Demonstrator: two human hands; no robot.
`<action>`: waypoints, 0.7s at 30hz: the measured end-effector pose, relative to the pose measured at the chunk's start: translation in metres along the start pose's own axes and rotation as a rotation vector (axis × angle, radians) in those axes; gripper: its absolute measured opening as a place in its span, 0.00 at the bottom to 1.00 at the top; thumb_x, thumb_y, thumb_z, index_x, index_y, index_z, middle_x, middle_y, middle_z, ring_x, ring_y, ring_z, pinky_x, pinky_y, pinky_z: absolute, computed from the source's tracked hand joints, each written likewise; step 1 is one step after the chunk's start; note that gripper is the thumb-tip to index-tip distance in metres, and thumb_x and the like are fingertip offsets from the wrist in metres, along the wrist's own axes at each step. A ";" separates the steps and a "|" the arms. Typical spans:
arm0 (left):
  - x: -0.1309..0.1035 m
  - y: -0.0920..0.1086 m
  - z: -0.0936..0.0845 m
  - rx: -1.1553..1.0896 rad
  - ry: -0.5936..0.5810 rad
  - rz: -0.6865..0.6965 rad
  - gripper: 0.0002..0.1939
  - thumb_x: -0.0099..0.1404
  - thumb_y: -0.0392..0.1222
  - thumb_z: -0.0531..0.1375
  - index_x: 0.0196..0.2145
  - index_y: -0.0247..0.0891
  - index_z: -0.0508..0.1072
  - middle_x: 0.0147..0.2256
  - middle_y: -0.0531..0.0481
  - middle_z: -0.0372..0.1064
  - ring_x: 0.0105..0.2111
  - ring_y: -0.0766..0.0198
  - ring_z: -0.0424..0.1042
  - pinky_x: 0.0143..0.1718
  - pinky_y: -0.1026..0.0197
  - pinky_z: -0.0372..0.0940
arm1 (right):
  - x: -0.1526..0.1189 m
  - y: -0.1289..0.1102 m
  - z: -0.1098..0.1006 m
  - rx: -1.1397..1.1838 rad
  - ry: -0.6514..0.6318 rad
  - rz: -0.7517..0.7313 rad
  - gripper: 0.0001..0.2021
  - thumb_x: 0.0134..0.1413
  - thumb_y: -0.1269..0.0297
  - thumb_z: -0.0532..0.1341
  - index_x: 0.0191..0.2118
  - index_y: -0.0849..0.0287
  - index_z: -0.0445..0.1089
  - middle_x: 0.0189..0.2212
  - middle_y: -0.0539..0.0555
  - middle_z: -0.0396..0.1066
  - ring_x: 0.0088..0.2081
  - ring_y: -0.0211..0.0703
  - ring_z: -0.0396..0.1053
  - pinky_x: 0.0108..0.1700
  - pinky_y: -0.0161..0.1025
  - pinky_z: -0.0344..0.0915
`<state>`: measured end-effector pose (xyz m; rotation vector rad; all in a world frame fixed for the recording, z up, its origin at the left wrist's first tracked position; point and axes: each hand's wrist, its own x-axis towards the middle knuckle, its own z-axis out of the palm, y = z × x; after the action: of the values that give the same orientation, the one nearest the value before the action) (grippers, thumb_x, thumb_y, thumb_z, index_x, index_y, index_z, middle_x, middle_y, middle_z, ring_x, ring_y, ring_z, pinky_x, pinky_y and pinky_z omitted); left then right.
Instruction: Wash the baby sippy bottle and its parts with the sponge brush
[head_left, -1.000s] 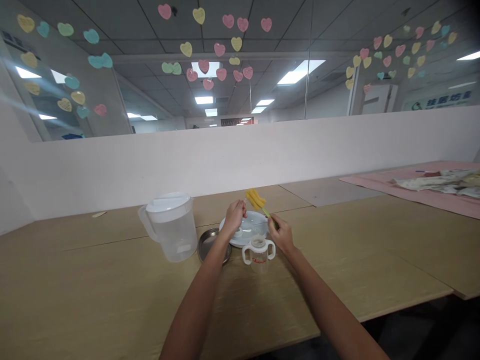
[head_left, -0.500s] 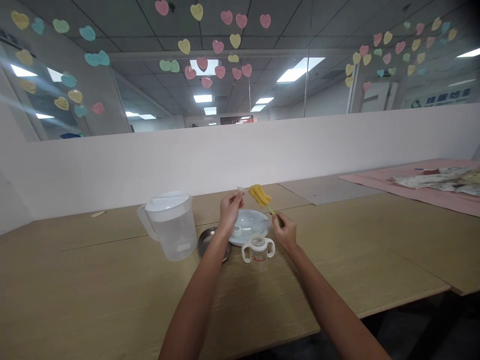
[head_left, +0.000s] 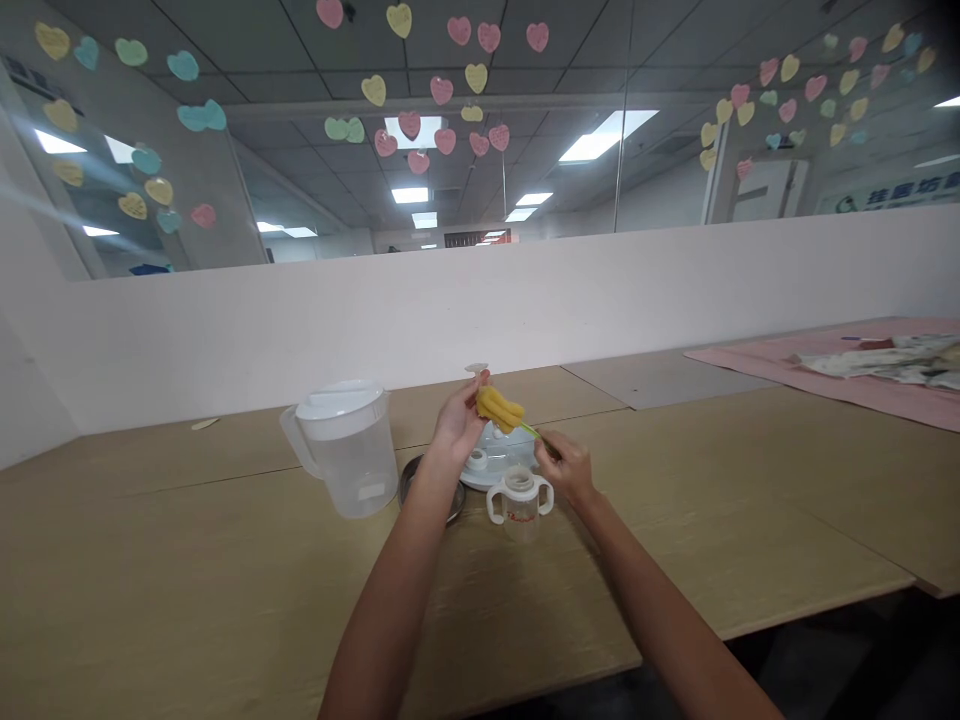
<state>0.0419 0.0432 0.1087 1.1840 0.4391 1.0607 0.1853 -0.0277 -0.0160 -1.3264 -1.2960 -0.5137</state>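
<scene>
Head view: above the plate [head_left: 517,455], the left hand [head_left: 459,415] pinches what looks like a small clear part; the right hand [head_left: 564,465] grips the brush [head_left: 501,407]. Hard scrubbing could flick the part onto the counter [head_left: 225,580].

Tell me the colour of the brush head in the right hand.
Yellow sponge head on a green handle, held by the right hand; the head view shows it.

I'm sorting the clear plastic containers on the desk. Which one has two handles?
The small cup, just in front of the right hand. It has a handle on each side; the bigger lidded jug to its left has only one.
</scene>
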 end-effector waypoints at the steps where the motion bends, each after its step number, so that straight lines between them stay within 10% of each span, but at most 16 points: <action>1: 0.000 0.002 -0.001 -0.018 -0.006 -0.010 0.10 0.59 0.41 0.60 0.37 0.33 0.74 0.33 0.45 0.72 0.33 0.66 0.71 0.35 0.65 0.66 | -0.001 0.002 0.000 -0.005 -0.004 0.003 0.15 0.54 0.61 0.51 0.34 0.61 0.74 0.28 0.56 0.74 0.26 0.38 0.66 0.31 0.34 0.61; 7: -0.003 0.020 -0.011 -0.030 0.078 0.132 0.08 0.59 0.37 0.57 0.35 0.33 0.73 0.36 0.45 0.72 0.36 0.67 0.71 0.43 0.65 0.64 | -0.002 0.014 -0.006 -0.128 -0.065 -0.011 0.15 0.50 0.62 0.52 0.30 0.61 0.75 0.21 0.53 0.71 0.22 0.35 0.63 0.27 0.32 0.55; 11: -0.005 0.034 -0.035 0.739 0.144 0.367 0.08 0.57 0.39 0.58 0.33 0.35 0.75 0.29 0.48 0.72 0.34 0.62 0.71 0.42 0.61 0.64 | 0.001 0.016 -0.009 -0.196 -0.060 0.013 0.16 0.51 0.61 0.51 0.29 0.61 0.75 0.21 0.54 0.72 0.23 0.36 0.64 0.27 0.32 0.53; 15: -0.001 0.028 -0.066 1.533 0.104 0.138 0.04 0.52 0.33 0.58 0.25 0.37 0.74 0.28 0.45 0.73 0.36 0.58 0.72 0.41 0.60 0.63 | 0.003 0.015 -0.009 -0.235 -0.081 0.049 0.17 0.52 0.59 0.50 0.29 0.60 0.74 0.21 0.54 0.72 0.23 0.36 0.64 0.26 0.32 0.51; 21: 0.008 -0.009 -0.094 1.626 0.134 -0.009 0.06 0.43 0.30 0.63 0.17 0.36 0.69 0.25 0.38 0.72 0.38 0.49 0.72 0.40 0.56 0.63 | 0.004 0.019 -0.009 -0.252 -0.098 0.053 0.18 0.54 0.58 0.50 0.31 0.59 0.75 0.25 0.55 0.74 0.26 0.39 0.68 0.28 0.32 0.53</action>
<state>-0.0221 0.1004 0.0674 2.4780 1.5598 0.6327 0.2063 -0.0291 -0.0175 -1.6080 -1.3036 -0.5959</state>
